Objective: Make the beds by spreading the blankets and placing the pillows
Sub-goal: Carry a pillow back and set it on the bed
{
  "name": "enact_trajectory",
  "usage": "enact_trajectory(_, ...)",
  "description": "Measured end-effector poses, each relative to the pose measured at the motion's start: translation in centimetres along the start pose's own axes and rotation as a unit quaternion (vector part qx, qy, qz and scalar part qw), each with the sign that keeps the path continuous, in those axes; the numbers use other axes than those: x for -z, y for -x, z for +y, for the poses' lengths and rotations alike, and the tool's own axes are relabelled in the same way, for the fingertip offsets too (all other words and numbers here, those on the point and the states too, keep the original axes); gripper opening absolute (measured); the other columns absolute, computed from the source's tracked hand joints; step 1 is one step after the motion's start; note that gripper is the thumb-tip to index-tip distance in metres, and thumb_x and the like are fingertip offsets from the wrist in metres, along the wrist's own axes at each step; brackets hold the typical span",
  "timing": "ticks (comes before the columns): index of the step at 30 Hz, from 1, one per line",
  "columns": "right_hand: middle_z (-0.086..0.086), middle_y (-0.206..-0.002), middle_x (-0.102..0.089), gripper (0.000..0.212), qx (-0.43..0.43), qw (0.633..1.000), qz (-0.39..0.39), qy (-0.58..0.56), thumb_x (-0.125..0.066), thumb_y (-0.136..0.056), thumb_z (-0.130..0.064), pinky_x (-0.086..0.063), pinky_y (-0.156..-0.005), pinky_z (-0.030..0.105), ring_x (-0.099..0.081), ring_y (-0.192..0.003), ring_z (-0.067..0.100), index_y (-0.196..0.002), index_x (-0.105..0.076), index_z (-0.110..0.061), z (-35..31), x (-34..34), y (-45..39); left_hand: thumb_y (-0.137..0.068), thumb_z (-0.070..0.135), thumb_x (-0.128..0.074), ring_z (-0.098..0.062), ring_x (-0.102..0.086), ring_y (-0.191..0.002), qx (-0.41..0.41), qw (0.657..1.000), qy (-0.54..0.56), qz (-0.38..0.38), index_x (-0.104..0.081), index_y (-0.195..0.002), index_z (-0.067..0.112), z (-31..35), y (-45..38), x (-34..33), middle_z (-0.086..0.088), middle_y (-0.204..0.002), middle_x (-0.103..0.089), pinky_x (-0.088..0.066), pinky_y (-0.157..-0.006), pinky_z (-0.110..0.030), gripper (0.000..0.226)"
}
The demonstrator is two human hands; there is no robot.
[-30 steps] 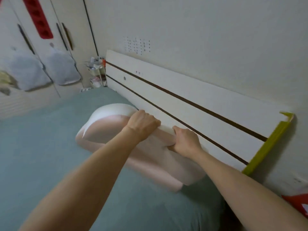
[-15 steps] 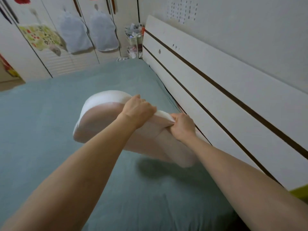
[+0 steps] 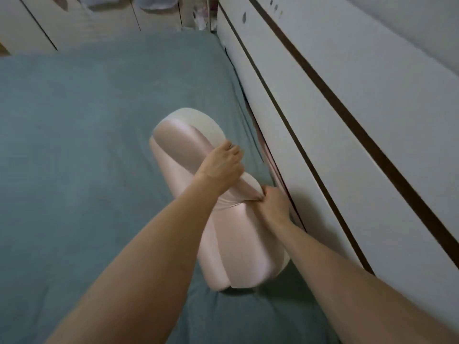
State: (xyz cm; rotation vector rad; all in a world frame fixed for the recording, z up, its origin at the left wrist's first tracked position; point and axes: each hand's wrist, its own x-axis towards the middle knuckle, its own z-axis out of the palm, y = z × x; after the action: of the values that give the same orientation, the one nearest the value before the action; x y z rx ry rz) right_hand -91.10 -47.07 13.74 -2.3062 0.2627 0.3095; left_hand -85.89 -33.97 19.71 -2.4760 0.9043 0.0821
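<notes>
On the teal blanket point(image 3: 87, 145), close beside the headboard point(image 3: 335, 135), a pink satin pillow point(image 3: 238, 249) is lying lengthwise, its far end showing a white side point(image 3: 198, 122). The left hand point(image 3: 221, 167) is gripping the pillow's upper edge with fingers curled over it, and the right hand point(image 3: 273, 204) is pinching a fold of the cover near the middle, fingers bunched tight. Both bare forearms are reaching in from the bottom. The headboard, white with dark stripes, is running along the pillow's right side, leaving only a narrow gap. Cupboard doors point(image 3: 74, 18) are standing beyond the far end of the bed. Compared with half a second ago, the pillow is sitting lower and nearer the headboard, no longer lifted above its shadow, and the view is tipping further down.
</notes>
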Motion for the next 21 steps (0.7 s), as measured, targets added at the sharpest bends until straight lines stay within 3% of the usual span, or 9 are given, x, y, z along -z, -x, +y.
enact_trajectory(2, 0.012, -0.083, -0.068, 0.007, -0.004, 1.0, 0.016, 0.014, -0.058, -0.08, -0.015, -0.043, -0.064, 0.035, -0.063, -0.08, 0.032, -0.077, -0.058, -0.021, 1.8, 0.2, -3.8, -0.092, 0.009, -0.036, -0.023, -0.053, -0.108, 0.017, 0.998, 0.017, 0.053, -0.068, -0.102, 0.017, 0.4, -4.0, -1.6, -0.004, -0.109, -0.061, -0.036, -0.103, -0.034, 0.034)
enact_trajectory(4, 0.013, -0.089, -0.069, 0.006, -0.005, 0.999, 0.02, 0.026, -0.057, -0.083, -0.017, -0.049, -0.071, 0.038, -0.063, -0.086, 0.035, -0.084, -0.063, -0.016, 2.8, 0.1, -6.7, -0.093, 0.008, -0.036, -0.025, -0.048, -0.121, 0.043, 0.996, 0.009, 0.072, -0.063, -0.116, 0.013, 0.9, -6.8, -2.7, -0.008, -0.124, -0.056, -0.028, -0.113, -0.039, 0.036)
enact_trajectory(6, 0.011, -0.095, -0.068, 0.015, -0.017, 0.999, 0.009, 0.05, -0.059, -0.086, -0.022, -0.049, -0.073, 0.035, -0.064, -0.09, 0.033, -0.095, -0.065, -0.011, 4.2, 0.1, -10.1, -0.096, 0.009, -0.039, -0.028, -0.024, -0.14, 0.057, 0.995, 0.086, -0.004, -0.038, -0.141, 0.011, 2.4, -9.9, -4.4, -0.01, -0.149, -0.03, -0.016, -0.118, -0.043, 0.045)
enact_trajectory(8, 0.01, -0.099, -0.068, 0.023, -0.051, 0.996, -0.002, 0.076, -0.061, -0.086, -0.027, -0.05, -0.074, 0.034, -0.064, -0.091, 0.031, -0.102, -0.063, -0.01, 5.7, 0.5, -12.9, -0.094, 0.008, -0.046, -0.028, -0.009, -0.146, 0.092, 0.982, 0.162, -0.028, -0.014, -0.151, 0.014, 4.3, -11.1, -6.4, -0.008, -0.158, -0.01, -0.013, -0.119, -0.043, 0.066)
enact_trajectory(10, 0.011, -0.106, -0.066, 0.029, -0.087, 0.992, -0.005, 0.093, -0.058, -0.088, -0.025, -0.048, -0.075, 0.033, -0.063, -0.096, 0.032, -0.111, -0.059, -0.007, 7.2, 1.2, -14.8, -0.093, 0.011, -0.049, -0.028, -0.005, -0.147, 0.157, 0.956, 0.242, -0.047, -0.002, -0.152, 0.017, 6.1, -11.2, -9.6, -0.007, -0.16, -0.002, -0.014, -0.119, -0.042, 0.076)
enact_trajectory(13, 0.013, -0.116, -0.06, 0.033, -0.141, 0.986, -0.012, 0.093, -0.053, -0.09, -0.021, -0.044, -0.076, 0.032, -0.059, -0.105, 0.034, -0.119, -0.05, -0.005, 9.9, 0.9, -16.4, -0.095, 0.024, -0.051, -0.031, -0.022, -0.141, 0.279, 0.895, 0.334, -0.102, -0.008, -0.15, 0.014, 8.0, -10.8, -14.3, -0.011, -0.156, -0.015, -0.026, -0.112, -0.042, 0.071)
enact_trajectory(16, 0.013, -0.116, -0.061, 0.034, -0.15, 0.984, 0.006, 0.099, -0.055, -0.09, -0.022, -0.044, -0.076, 0.033, -0.06, -0.103, 0.034, -0.119, -0.049, -0.006, 11.6, -0.2, -16.9, -0.09, 0.043, -0.055, -0.036, -0.034, -0.132, 0.428, 0.778, 0.435, -0.15, -0.01, -0.148, 0.012, 9.2, -10.7, -17.7, -0.016, -0.148, -0.025, -0.034, -0.105, -0.046, 0.08)
enact_trajectory(19, 0.014, -0.118, -0.061, 0.032, -0.134, 0.983, 0.041, 0.122, -0.054, -0.091, -0.02, -0.047, -0.083, 0.037, -0.06, -0.106, 0.034, -0.121, -0.05, -0.007, 12.6, -1.2, -16.9, -0.072, 0.049, -0.076, -0.039, -0.037, -0.132, 0.569, 0.568, 0.571, -0.168, -0.006, -0.148, 0.006, 9.9, -9.9, -20.4, -0.02, -0.147, -0.029, -0.036, -0.108, -0.047, 0.112)
enact_trajectory(21, 0.015, -0.12, -0.06, 0.033, -0.128, 0.98, 0.054, 0.14, -0.051, -0.093, -0.017, -0.047, -0.087, 0.038, -0.059, -0.109, 0.034, -0.123, -0.048, -0.006, 13.0, -1.6, -16.8, -0.062, 0.047, -0.085, -0.036, -0.04, -0.132, 0.603, 0.462, 0.632, -0.153, -0.01, -0.147, 0.001, 10.7, -8.8, -21.6, -0.019, -0.147, -0.033, -0.037, -0.106, -0.044, 0.122)
